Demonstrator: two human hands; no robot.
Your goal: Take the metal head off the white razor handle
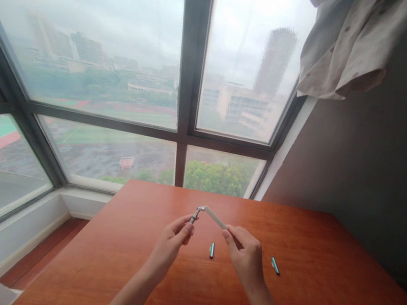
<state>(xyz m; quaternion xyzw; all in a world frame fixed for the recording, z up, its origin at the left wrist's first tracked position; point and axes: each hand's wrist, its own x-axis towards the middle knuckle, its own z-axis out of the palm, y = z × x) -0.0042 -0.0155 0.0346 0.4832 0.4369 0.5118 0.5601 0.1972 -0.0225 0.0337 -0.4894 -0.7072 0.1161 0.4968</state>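
My left hand [177, 234] pinches a slim silver-and-dark razor handle [194, 216], its bent neck pointing up and to the right. Closed on the lower end of a thin, pale, stick-like thing [215, 217] is my right hand [246, 252]. The stick's far end meets the top of the razor handle, above the table; whether the two are joined I cannot tell. A small razor cartridge [211, 250], green, white and black, lies on the table between my hands. Another such cartridge [275, 265] lies to the right of my right hand.
The reddish-brown wooden table [116, 261] reaches to a large window with grey frames [190, 70]. A pale shirt [348, 51] hangs at the upper right, before a dark wall [358, 154]. A white ledge [26, 228] runs along the left.
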